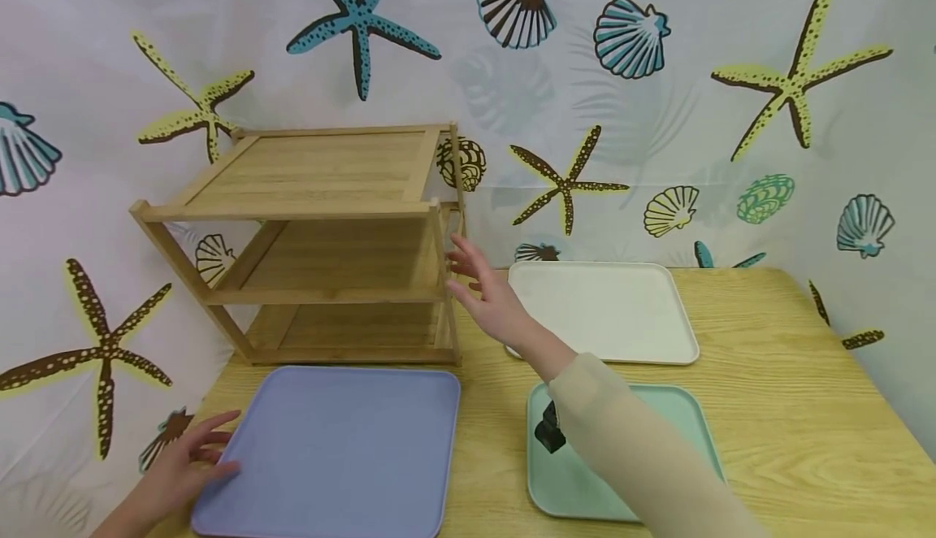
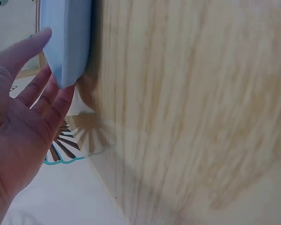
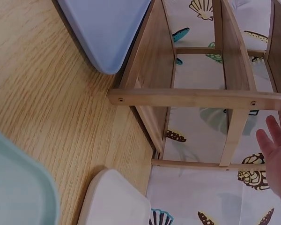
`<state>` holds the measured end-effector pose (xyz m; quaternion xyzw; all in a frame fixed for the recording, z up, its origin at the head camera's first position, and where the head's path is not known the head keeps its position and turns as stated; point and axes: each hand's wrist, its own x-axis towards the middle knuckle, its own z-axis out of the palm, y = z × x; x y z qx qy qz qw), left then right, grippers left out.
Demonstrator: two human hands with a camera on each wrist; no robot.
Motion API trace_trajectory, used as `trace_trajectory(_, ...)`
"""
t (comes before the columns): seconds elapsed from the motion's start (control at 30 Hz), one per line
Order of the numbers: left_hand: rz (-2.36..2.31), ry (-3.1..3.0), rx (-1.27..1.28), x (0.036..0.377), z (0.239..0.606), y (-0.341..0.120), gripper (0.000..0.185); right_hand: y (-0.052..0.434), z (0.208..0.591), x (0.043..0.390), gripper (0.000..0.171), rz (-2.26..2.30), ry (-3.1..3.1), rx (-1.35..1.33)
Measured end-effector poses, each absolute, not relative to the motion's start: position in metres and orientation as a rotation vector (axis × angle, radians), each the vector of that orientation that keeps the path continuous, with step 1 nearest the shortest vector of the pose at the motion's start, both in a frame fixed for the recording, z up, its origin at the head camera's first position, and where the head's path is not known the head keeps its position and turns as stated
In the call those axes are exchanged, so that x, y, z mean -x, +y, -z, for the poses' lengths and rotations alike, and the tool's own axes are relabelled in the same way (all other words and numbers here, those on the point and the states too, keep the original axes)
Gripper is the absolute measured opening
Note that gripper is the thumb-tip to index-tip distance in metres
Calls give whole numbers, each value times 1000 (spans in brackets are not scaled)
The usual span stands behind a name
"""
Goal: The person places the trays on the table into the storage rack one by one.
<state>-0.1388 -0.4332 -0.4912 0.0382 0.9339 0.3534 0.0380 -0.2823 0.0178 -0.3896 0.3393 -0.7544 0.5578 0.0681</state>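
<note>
A lavender-blue tray (image 1: 332, 449) lies flat on the wooden table (image 1: 790, 408) in front of a three-tier bamboo shelf rack (image 1: 322, 245). My left hand (image 1: 193, 461) touches the tray's left edge with straight fingers; in the left wrist view the fingers (image 2: 37, 89) rest against the tray's corner (image 2: 68, 42). My right hand (image 1: 483, 290) hovers with spread fingers just right of the rack's right side, holding nothing; its fingertips (image 3: 276, 154) show by the rack (image 3: 196, 96) in the right wrist view.
A white tray (image 1: 603, 310) lies behind the right hand and a mint-green tray (image 1: 578, 481) lies under my right forearm. A starfish-and-shell curtain (image 1: 658, 115) hangs behind the table. Bare table surface stretches to the right.
</note>
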Motion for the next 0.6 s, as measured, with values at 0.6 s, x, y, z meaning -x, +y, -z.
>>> trace_trajectory(0.6,-1318,2673,-316,142,487,-453,60,14,381,290,62,-1457,-2430,-988)
